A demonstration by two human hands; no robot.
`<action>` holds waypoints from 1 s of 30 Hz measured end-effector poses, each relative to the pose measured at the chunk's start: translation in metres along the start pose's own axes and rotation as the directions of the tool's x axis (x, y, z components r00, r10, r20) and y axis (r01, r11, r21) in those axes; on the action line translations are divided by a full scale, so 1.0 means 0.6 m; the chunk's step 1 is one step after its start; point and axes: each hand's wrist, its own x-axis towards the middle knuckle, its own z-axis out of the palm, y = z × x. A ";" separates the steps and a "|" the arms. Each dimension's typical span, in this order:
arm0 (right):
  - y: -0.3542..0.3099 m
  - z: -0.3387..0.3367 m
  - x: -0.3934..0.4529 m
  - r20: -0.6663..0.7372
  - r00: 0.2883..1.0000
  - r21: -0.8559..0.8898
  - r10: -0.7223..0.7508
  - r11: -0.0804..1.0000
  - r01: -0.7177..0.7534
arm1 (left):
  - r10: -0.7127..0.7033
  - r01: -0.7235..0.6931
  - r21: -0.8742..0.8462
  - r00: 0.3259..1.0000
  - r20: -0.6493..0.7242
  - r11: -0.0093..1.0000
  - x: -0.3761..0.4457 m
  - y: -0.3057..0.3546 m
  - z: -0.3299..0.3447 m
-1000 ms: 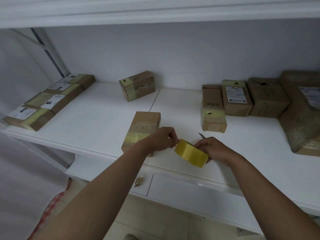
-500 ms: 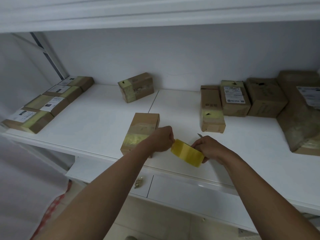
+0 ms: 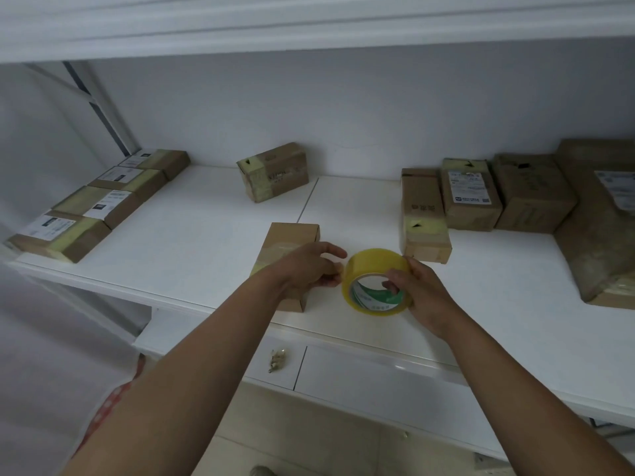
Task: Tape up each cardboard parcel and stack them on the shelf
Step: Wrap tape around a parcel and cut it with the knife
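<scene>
roll: yellow-tinted roll of clear packing tape with green-and-white printed core [image 3: 376, 281], centre of frame, just right of the nearest parcel; core opening faces the camera
right hand: right hand [image 3: 424, 295] grips the roll from its right side; fingers curled over the outer rim, one fingertip inside the core; firm hold
left hand: left hand [image 3: 311, 269] just left of the roll, over the near end of the parcel; fingers loosely spread, fingertips at the roll's left edge; cannot tell if a tape end is pinched; no strip visible between hand and roll
parcel: small brown cardboard parcel with a yellowish tape band [image 3: 290, 249], centre of frame, lying flat on the white shelf board [image 3: 192, 242]; near end hidden under the left hand and forearm
key relation: parcel sits left of the roll, directly under the left hand; long axis runs from lower centre toward upper centre of frame, away from the person; roll's axis points roughly toward the camera, so tape would pay out sideways, toward the left hand and across the parcel's short width
nearer hand: left hand is on the parcel; right hand is a roll's width off to the right
judgement: step looks like finding or peeling the tape end; next the strip goes left over the parcel; risk is the tape end sticking back on the roll
others: taped brown parcels in a row at left edge of frame [image 3: 99, 204]; one tilted at upper centre [image 3: 273, 171]; several at right [image 3: 470, 197]
</scene>
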 end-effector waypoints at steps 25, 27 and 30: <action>0.003 -0.027 0.008 0.034 0.999 0.289 -0.013 0.957 0.003 | -0.078 0.122 -0.400 0.989 0.126 0.908 -0.007 -0.026 0.026; 0.004 -0.025 0.008 0.037 0.999 0.298 -0.003 0.954 -0.008 | -0.084 0.108 -0.218 0.990 0.115 0.970 -0.004 -0.030 0.035; 0.002 -0.024 0.007 0.047 0.999 0.329 -0.004 0.944 -0.012 | -0.019 0.039 -0.153 0.991 0.130 0.987 -0.002 -0.037 0.044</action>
